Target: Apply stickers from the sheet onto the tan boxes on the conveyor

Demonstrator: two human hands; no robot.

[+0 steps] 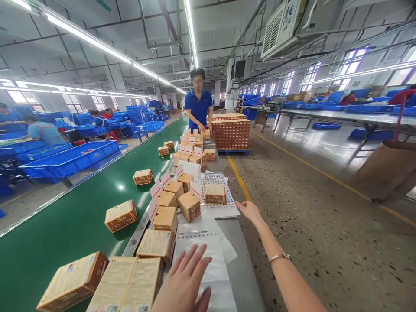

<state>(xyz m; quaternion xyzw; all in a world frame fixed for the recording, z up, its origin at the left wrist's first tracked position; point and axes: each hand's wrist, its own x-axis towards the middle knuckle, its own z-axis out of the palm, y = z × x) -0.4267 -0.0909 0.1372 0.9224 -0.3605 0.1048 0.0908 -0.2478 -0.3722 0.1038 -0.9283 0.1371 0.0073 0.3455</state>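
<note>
My left hand hovers over or rests on a pale backing sheet at the bottom centre, its fingers spread and nothing held. My right hand has its fingertips at the right edge of a sheet of small printed stickers; whether they pinch it is hard to make out. One brown box lies on that sticker sheet. Left of the sheets, several brown boxes line the metal ledge, and some farther ones carry upright white flaps with a red line. A tilted box stands beside the sheet.
A green conveyor belt with spaced brown boxes runs along the left. Across the far end stands a person in a blue shirt, hands at boxes. Behind is a stacked pallet. Blue trays lie beyond the belt.
</note>
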